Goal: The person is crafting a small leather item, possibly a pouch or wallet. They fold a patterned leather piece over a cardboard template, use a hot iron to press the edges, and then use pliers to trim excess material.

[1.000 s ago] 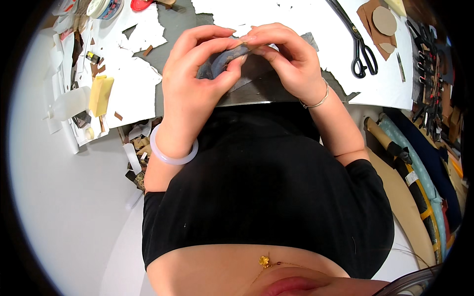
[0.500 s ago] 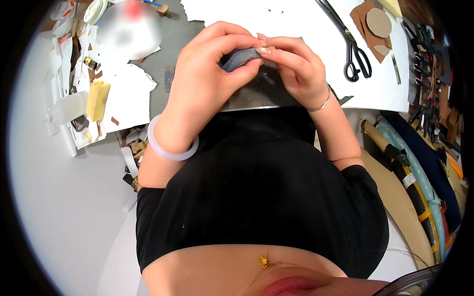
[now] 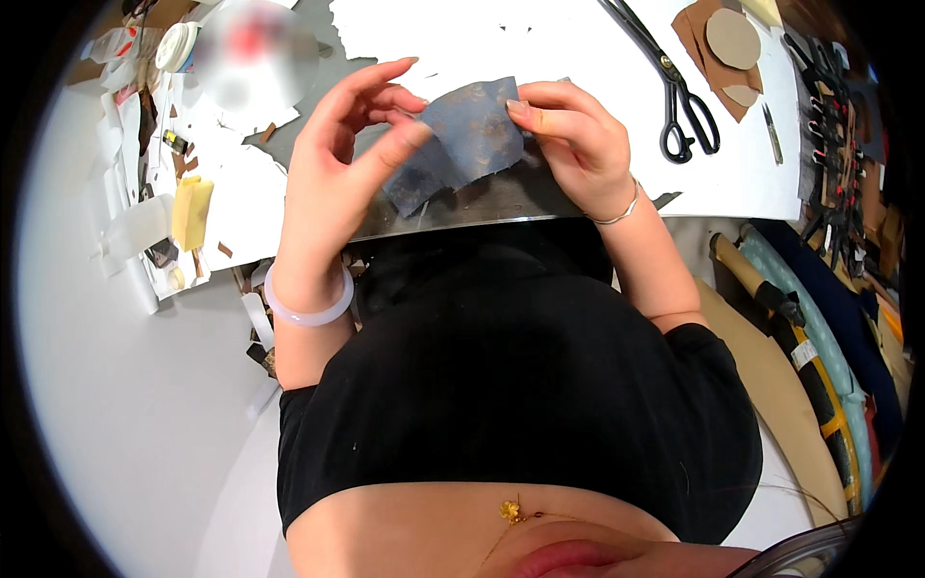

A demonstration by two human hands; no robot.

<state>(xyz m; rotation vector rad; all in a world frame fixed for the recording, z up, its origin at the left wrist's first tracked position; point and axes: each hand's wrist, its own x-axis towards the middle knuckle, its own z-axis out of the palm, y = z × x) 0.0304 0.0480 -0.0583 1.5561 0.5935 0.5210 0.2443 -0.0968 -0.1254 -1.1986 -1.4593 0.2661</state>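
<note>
A blue-grey piece of thin sheet material (image 3: 474, 133) with a faint brownish pattern is spread between my hands, above the near edge of the table. Whether it is fabric or leather I cannot tell. The thumb and index finger of my right hand (image 3: 578, 135) pinch its right edge. At its left side is my left hand (image 3: 347, 149), fingers apart and curved, the thumb tip overlapping the piece's edge. A darker section (image 3: 414, 183) hangs at the lower left, beneath the left thumb; I cannot tell if it belongs to the same piece.
Black-handled scissors (image 3: 679, 106) lie right of my hands, with brown scraps, a beige disc (image 3: 733, 42) and a slim metal tool (image 3: 772, 133) beyond. Offcuts, a yellow block (image 3: 193, 212) and a translucent bottle (image 3: 135, 223) crowd the left. Rolls of material (image 3: 809, 289) lean at the right.
The piece was bunched up and mostly hidden inside both hands; now it is unfolded. My left hand has moved left and its fingers have spread. My right hand stays nearly in place.
</note>
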